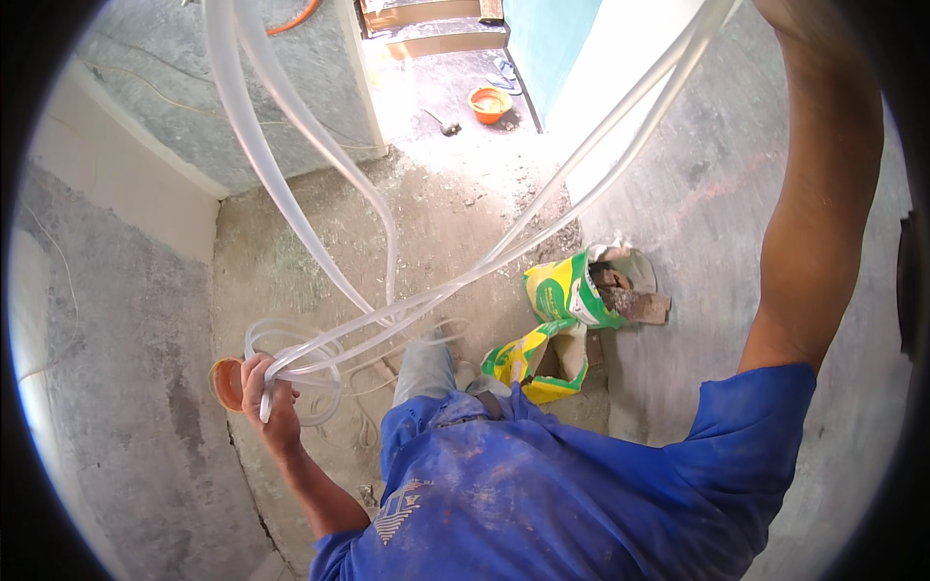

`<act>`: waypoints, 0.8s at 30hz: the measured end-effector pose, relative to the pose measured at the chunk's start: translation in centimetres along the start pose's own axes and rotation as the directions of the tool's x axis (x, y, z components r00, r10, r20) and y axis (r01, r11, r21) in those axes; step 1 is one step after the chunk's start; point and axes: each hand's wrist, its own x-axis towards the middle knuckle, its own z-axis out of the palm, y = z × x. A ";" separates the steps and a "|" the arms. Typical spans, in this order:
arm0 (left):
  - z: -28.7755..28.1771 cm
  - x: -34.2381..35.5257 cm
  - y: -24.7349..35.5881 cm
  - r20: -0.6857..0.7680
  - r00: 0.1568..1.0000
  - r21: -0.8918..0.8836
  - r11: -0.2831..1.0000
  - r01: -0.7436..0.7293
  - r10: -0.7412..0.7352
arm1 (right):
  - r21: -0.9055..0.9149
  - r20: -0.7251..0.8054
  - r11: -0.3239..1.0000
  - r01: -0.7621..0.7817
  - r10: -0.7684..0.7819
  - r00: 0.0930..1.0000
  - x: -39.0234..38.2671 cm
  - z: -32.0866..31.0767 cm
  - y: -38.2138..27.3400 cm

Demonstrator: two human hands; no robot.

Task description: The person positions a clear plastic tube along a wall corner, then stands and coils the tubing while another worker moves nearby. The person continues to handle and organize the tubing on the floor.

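Note:
My left hand (274, 405) is closed around several strands of clear plastic tubing (417, 300), some of it in loose coils that hang by the fingers. From this hand the strands run up to the far left and to the upper right. Raised high at the upper right is my right hand (799, 17), its arm stretched out. Two tubing strands reach the picture's rim close to it, but its fingers are out of sight. Just left of my left hand shows a round orange-brown bowl (228, 384); whether it touches the hand I cannot tell.
Two green-and-yellow sacks (552, 290) stand beside me on the rough floor (291, 242), the farther one holding broken rubble (625, 295). An orange basin (489, 104), a trowel-like tool (446, 126) and blue sandals (506, 76) lie near the bright doorway. Grey plastered walls (116, 320) enclose me.

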 end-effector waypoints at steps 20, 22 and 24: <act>12.2 30.2 -6.8 0.210 0.975 0.242 0.962 -0.126 0.075 | -0.116 0.191 0.840 -0.531 0.543 0.818 6.4 14.2 32.3; 12.6 32.3 -7.0 0.234 0.966 0.264 0.950 -0.170 0.108 | -0.118 0.160 0.782 -0.612 0.623 0.765 6.1 15.7 34.0; 12.5 33.7 -7.7 0.238 0.964 0.281 0.941 -0.188 0.121 | -0.100 0.149 0.724 -0.682 0.689 0.709 5.5 17.3 36.0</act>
